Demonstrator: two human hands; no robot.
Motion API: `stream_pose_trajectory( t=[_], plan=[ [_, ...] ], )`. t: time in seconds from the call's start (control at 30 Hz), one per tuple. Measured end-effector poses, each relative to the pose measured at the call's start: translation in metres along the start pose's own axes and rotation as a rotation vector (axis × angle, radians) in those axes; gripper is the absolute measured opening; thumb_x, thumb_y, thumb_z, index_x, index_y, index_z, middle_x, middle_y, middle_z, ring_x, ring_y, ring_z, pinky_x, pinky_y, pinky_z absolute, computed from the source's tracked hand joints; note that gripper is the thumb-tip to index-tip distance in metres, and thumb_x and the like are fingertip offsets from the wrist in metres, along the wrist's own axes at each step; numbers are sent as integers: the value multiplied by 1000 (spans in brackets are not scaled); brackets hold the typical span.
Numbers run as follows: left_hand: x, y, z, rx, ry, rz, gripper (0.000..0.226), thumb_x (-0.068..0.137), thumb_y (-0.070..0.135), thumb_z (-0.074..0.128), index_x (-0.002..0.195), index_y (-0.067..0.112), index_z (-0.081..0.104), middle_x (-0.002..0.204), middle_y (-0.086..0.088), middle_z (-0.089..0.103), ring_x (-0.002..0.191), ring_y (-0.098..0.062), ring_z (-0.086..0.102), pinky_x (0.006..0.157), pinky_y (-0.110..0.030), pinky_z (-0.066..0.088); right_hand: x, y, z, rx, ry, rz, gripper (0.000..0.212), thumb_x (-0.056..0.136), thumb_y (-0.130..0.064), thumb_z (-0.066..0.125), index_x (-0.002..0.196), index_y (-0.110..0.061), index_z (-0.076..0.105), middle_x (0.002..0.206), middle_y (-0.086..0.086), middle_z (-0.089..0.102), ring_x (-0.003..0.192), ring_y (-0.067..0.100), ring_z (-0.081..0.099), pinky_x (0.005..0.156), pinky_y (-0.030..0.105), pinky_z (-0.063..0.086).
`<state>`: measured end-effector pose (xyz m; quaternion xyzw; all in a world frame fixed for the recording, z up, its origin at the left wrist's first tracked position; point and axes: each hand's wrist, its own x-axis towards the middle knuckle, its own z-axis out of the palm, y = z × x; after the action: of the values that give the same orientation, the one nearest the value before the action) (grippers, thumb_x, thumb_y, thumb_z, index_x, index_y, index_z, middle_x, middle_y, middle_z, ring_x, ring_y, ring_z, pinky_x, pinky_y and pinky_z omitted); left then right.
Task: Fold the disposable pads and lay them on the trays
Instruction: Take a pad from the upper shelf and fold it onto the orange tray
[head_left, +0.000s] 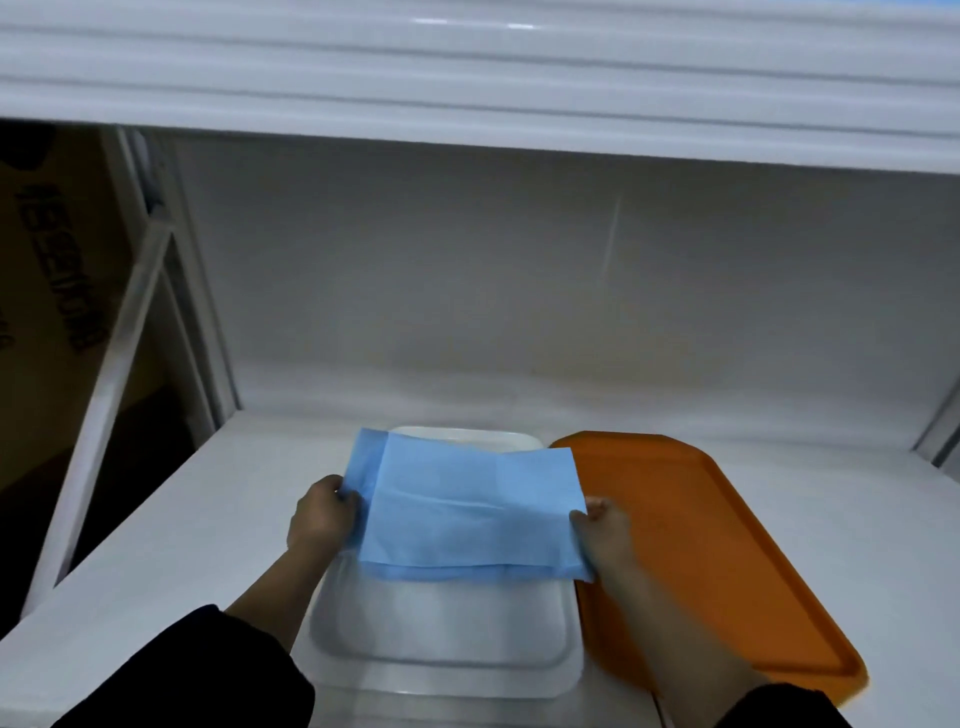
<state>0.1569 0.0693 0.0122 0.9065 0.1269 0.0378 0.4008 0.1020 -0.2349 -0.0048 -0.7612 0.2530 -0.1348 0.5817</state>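
Blue, thin and limp, the folded pad (467, 512) hangs over the white tray (441, 654), pinched at nine and three o'clock by left hand (323, 517) and right hand (602, 535), its side edges being the likeliest grip.

— What stood around the white tabletop (156, 561)?
— A white shelf (467, 78) hung overhead; a brown cardboard box (47, 270) with dark lettering sat behind the white frame post (114, 353) at left.

Left hand (323, 519) and right hand (605, 530) reach forward, fingers curled, pinching.
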Motion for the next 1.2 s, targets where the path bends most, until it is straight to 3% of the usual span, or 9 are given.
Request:
stream_pose_trajectory(
  t=[0.17, 0.33, 0.43, 0.53, 0.7, 0.8, 0.9, 1.03, 1.2],
  plan=[
    [15, -21, -9, 41, 0, -27, 22, 91, 2, 38, 99, 4, 59, 101, -17, 62, 83, -29, 50, 73, -33, 38, -4, 11, 32, -101, -76, -93, 28, 82, 11, 47, 101, -8, 51, 87, 4, 57, 83, 19, 52, 61, 21, 38],
    [28, -44, -21, 43, 2, -61, 27, 91, 2, 36, 104, 1, 59, 108, -21, 62, 88, -33, 53, 81, -38, 42, -9, 17, 57, -229, -145, -180, 44, 83, 15, 42, 76, -28, 49, 93, -1, 57, 92, 19, 55, 80, 25, 42],
    [31, -50, -24, 20, 25, -79, 30, 92, 1, 37, 115, 0, 56, 116, -23, 60, 103, -39, 55, 89, -40, 41, -11, 21, 65, -294, -207, -177, 38, 86, 15, 39, 91, -12, 65, 105, 3, 60, 102, 15, 55, 81, 11, 35],
    [33, -56, -22, -54, 31, -108, 37, 93, 4, 40, 130, 3, 47, 125, -23, 56, 112, -40, 52, 94, -42, 40, -14, 24, 70, -341, -226, -161, 34, 88, 9, 43, 109, -7, 64, 120, 7, 60, 113, 19, 55, 85, 10, 34],
    [31, -59, -15, -143, 19, -80, 53, 91, -3, 38, 143, 4, 31, 144, -26, 29, 128, -42, 37, 109, -48, 30, -22, 21, 66, -507, -299, -122, 31, 92, -13, 49, 123, -17, 53, 130, 3, 45, 107, 18, 56, 81, 21, 40],
    [24, -57, -12, 15, -53, -63, 55, 92, 6, 45, 145, 9, 30, 153, -18, 19, 137, -37, 28, 113, -47, 26, -30, 16, 65, -710, -335, -155, 39, 91, -22, 49, 130, -18, 46, 134, 4, 37, 116, 21, 49, 91, 28, 42],
    [15, -55, -9, 318, -154, -33, 57, 91, 28, 51, 143, 15, 33, 152, -9, 27, 140, -28, 28, 112, -43, 27, -40, 9, 66, -880, -316, -239, 47, 90, -22, 48, 136, -18, 41, 140, 3, 33, 126, 21, 38, 99, 30, 37],
    [-2, -49, -3, 214, -253, -63, 68, 77, 40, 59, 135, 11, 37, 135, -11, 48, 123, -32, 48, 104, -42, 38, -51, 4, 74, -945, -414, -369, 60, 92, -25, 47, 147, -18, 24, 154, 2, 20, 140, 21, 24, 109, 34, 27],
    [-11, -39, -3, 164, -131, -237, 67, 83, 32, 58, 141, 16, 27, 133, -9, 48, 122, -32, 47, 101, -42, 36, -62, -5, 86, -953, -628, -399, 71, 94, -40, 48, 151, -20, 12, 158, 1, 12, 146, 19, 11, 116, 40, 20]
  ],
)
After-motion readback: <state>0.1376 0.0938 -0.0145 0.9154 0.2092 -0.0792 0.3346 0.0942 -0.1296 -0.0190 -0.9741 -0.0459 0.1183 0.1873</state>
